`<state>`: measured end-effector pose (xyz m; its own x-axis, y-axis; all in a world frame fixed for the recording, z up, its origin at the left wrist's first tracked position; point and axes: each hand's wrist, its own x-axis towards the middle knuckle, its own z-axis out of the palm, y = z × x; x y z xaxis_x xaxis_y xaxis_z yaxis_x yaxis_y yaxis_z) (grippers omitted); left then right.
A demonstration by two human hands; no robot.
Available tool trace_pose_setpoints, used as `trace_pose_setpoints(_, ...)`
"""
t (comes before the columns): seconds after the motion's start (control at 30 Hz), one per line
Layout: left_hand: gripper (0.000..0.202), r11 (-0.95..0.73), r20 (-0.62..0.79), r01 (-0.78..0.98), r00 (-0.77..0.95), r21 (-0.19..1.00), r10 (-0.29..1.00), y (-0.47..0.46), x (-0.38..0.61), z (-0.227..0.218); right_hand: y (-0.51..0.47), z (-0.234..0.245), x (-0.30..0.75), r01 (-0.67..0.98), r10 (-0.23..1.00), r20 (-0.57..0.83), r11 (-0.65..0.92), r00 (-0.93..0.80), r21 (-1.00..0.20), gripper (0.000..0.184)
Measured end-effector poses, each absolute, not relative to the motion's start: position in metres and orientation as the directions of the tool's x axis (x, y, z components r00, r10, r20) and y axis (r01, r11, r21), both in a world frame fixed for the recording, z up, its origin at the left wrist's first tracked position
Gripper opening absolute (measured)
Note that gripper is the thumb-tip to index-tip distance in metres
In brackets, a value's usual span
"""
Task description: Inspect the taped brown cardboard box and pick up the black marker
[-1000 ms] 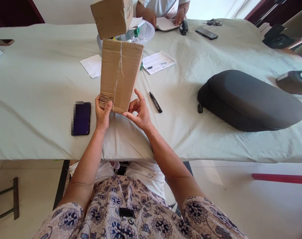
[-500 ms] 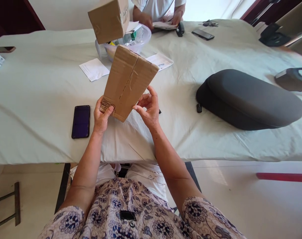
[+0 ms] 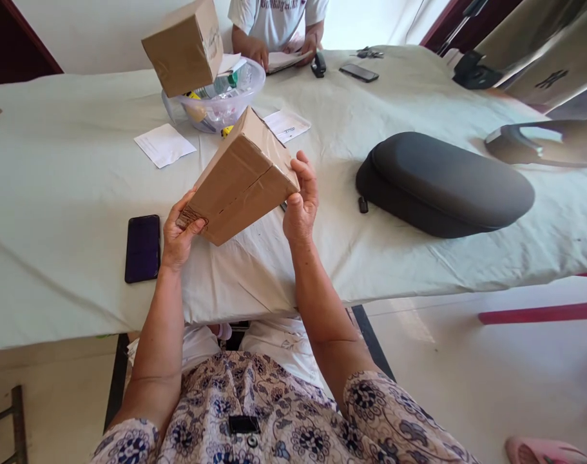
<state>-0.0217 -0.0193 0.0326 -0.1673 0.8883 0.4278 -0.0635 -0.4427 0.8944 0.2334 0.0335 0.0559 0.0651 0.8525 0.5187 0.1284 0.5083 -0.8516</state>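
Note:
A brown cardboard box is held tilted above the cloth-covered table, with a torn seam line along its near face. My left hand grips its lower left end, thumb over a patch of dark print and fingers behind. At the opposite end my right hand has its thumb at the near corner and its curled fingers against the end face. Left of my left hand lies a dark smartphone. A small dark thing on the table is mostly hidden behind the box.
A clear plastic basin of bottles stands at the back, with another cardboard box on it. Papers lie before it. To the right sit a black hard case and a grey handled object. Across the table, a person's hands hold papers.
The box has turned clockwise, its far end swinging right and down. My right hand has shifted from below its right side onto its right end. The camera view has turned slightly right.

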Motion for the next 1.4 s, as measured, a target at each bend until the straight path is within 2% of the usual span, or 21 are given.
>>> trace_pose_setpoints(0.1,0.064,-0.432,0.418,-0.082,-0.151,0.898,0.896,-0.02,-0.024,0.033,0.036,0.054,0.231,0.078,0.838,0.546,0.543,0.017,-0.836,0.088)
trace_pose_setpoints(0.27,0.065,-0.421,0.406,-0.084,-0.151,0.903,0.901,-0.02,-0.028,0.034,0.039,0.05,0.23,0.145,0.825,0.565,0.557,0.017,-0.818,0.102)
trace_pose_setpoints(0.43,0.065,-0.409,0.392,-0.098,-0.154,0.907,0.907,-0.019,-0.029,0.035,0.04,0.049,0.233,0.094,0.829,0.56,0.556,0.02,-0.826,0.11)
trace_pose_setpoints(0.5,0.065,-0.408,0.391,-0.098,-0.159,0.908,0.907,-0.019,-0.03,0.035,0.042,0.049,0.235,0.036,0.829,0.559,0.558,0.022,-0.829,0.107)
trace_pose_setpoints(0.6,0.065,-0.39,0.371,-0.113,-0.162,0.914,0.915,-0.019,-0.033,0.033,0.044,0.049,0.237,-0.126,0.839,0.537,0.544,0.084,-0.83,0.092)
trace_pose_setpoints(0.73,0.064,-0.339,0.319,-0.16,-0.137,0.927,0.938,-0.02,-0.037,0.031,0.049,0.048,0.239,-0.277,0.899,0.401,0.436,0.175,-0.856,0.075)
trace_pose_setpoints(0.87,0.061,-0.291,0.266,-0.22,-0.134,0.931,0.955,-0.022,-0.036,0.034,0.054,0.044,0.238,-0.371,0.936,0.258,0.334,0.24,-0.866,0.07)
trace_pose_setpoints(0.97,0.056,-0.248,0.218,-0.276,-0.137,0.929,0.966,-0.024,-0.031,0.038,0.057,0.041,0.237,-0.401,0.937,0.223,0.32,0.27,-0.858,0.065)
trace_pose_setpoints(1.13,0.052,-0.165,0.133,-0.388,-0.107,0.907,0.985,-0.026,-0.021,0.042,0.056,0.039,0.234,-0.368,0.96,0.23,0.274,0.16,-0.888,0.057)
trace_pose_setpoints(1.27,0.05,-0.152,0.102,-0.459,-0.132,0.875,0.986,-0.023,-0.018,0.038,0.048,0.041,0.226,-0.402,0.982,0.189,0.184,0.027,-0.897,0.055)
trace_pose_setpoints(1.4,0.031,-0.153,0.043,-0.536,-0.213,0.83,0.976,-0.018,-0.02,0.034,0.04,0.044,0.217,-0.447,0.985,0.147,0.091,-0.091,-0.89,0.055)
